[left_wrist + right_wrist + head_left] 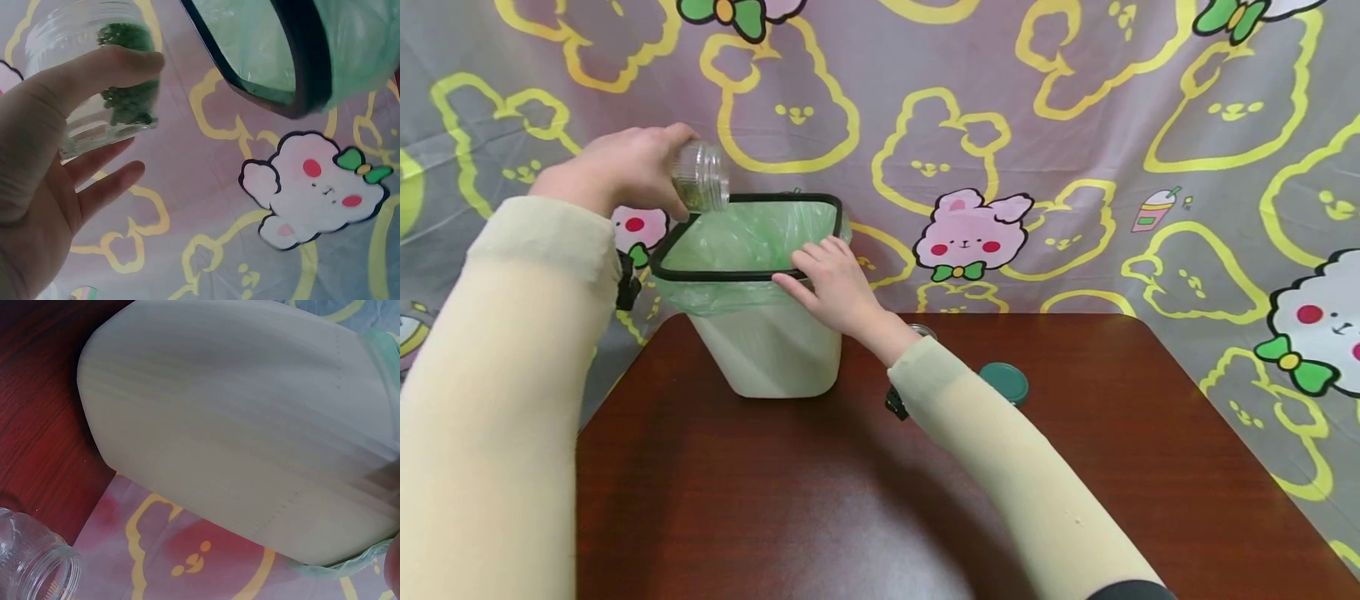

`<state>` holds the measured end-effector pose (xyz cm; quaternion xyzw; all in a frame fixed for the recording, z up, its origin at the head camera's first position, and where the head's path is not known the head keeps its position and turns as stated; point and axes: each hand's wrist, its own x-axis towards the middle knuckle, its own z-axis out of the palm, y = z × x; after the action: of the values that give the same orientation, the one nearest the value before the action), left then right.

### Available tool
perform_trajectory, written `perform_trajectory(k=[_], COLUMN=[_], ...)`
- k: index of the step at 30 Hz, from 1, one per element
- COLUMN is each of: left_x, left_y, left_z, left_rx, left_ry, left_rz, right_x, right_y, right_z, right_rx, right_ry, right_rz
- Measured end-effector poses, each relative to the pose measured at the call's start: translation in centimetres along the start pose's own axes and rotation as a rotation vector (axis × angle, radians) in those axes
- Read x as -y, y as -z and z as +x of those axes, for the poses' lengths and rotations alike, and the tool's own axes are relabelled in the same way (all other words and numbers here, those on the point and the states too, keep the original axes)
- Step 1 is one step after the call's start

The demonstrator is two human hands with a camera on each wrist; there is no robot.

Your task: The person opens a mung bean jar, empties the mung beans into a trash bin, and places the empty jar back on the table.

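Observation:
My left hand [617, 167] grips a clear glass jar [709, 171] by its body. The jar lies on its side in the air, its threaded, lidless mouth facing right above the bin's left edge. Small green beans [132, 103] are gathered along one side inside it, as the left wrist view shows. Below stands a white trash bin [775, 350] with a black rim frame and a pale green plastic liner [752, 233]. My right hand [838, 287] holds the bin's rim near the front right corner, fingers over the top. Its fingertips are partly hidden.
A second clear glass jar [44, 562] without a lid is behind my right wrist on the table. A green round lid [1004, 382] lies right of that forearm. The brown table [760, 500] ends at a patterned cloth [880, 125] behind and at the sides.

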<state>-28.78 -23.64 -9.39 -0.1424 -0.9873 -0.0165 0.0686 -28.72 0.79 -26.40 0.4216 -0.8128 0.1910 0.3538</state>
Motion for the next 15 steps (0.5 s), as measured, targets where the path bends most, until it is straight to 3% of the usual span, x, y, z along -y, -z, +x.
perform_trajectory(k=[7,13,15], left_x=[-0.02,0.05,0.06], left_y=[-0.03,0.14,0.21], left_z=[-0.06,-0.12,-0.1], left_rx=[0.024,-0.008,0.019], left_ry=[0.01,-0.005,0.0], left_rz=[0.026,0.022,0.025], right_x=[-0.06,-0.11,-0.11], right_y=[-0.04,-0.05,-0.06], right_z=[-0.04,-0.08,-0.08], right_rx=[-0.001,-0.004,-0.007], right_ry=[0.001,0.004,0.007], right_rz=[-0.003,-0.003,-0.004])
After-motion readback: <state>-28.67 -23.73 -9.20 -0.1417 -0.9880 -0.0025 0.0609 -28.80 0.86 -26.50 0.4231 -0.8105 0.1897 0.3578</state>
